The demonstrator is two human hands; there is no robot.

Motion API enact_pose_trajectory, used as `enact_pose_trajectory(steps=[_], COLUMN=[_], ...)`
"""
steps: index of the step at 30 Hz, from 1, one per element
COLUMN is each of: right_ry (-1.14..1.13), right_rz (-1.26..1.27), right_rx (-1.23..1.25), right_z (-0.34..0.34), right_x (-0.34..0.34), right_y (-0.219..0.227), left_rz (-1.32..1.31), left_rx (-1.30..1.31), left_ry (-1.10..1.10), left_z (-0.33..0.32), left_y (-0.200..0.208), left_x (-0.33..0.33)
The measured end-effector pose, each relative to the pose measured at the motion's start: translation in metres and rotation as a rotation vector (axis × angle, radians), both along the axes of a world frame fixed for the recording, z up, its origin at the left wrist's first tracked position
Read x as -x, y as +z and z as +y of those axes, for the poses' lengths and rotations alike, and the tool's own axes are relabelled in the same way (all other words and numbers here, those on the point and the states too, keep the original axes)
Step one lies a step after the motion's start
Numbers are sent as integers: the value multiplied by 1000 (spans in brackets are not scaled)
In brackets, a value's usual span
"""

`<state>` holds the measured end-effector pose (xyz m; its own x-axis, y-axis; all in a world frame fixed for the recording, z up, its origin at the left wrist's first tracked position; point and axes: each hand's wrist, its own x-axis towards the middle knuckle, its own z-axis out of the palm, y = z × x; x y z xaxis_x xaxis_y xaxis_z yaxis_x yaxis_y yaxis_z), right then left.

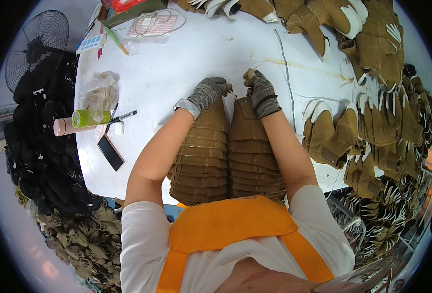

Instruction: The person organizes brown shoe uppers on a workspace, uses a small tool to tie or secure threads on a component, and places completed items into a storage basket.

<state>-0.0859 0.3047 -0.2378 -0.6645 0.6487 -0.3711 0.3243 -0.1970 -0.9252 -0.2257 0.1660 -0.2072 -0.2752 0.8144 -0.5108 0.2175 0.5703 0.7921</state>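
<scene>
Sitting at the far ends of two brown stacks [202, 149] [251, 146], gloved hands [210, 93] [263, 94] apart, curled, grip unclear

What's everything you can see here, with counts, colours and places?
Stacked fabric pieces: two stacks, brown, between forearms
White-edged fabric pieces: many, brown, table's right and far side
Broad table: one, white, centre
Flat phone: one, black, table's left
Long cylinder: one, pink, left edge
Round roll: one, lime green, against cylinder
Crumpled plastic bag: one, clear, beyond roll
Slim pens: two, dark, right of roll
Rectangular box: one, dark green, far left corner
Caged fan: one, dark, far left
Heaped pieces: many, black, left of table
Cloth apron: one, orange, lower centre
Gloved left hand: one, grey, at left stack
Gloved right hand: one, grey, at right stack
</scene>
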Motion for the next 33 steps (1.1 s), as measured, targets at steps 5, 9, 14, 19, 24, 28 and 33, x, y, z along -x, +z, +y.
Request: enact_pose_trajectory(steps=[5, 9, 14, 19, 24, 28, 33], right_ry=[-124, 674, 831, 806, 748, 694, 441], right_rz=[182, 32, -135, -174, -73, -231, -216], right_rx=[-100, -1380, -407, -607, -177, -540, -1427], right_z=[0, -32, -12, 15, 17, 15, 1], right_x=[-8, -12, -10, -7, 6, 20, 13], right_y=[46, 71, 94, 30, -17, 7, 63], left_rz=[-140, -28, 539, 811, 1157, 1020, -6], left_rx=[24, 144, -84, -115, 29, 42, -2], left_ry=[-82, -300, -678, -275, -408, -333, 184], left_z=[8, 14, 7, -7, 4, 3, -2], left_y=[24, 14, 24, 13, 14, 19, 5], left_x=[5, 29, 23, -6, -18, -17, -8])
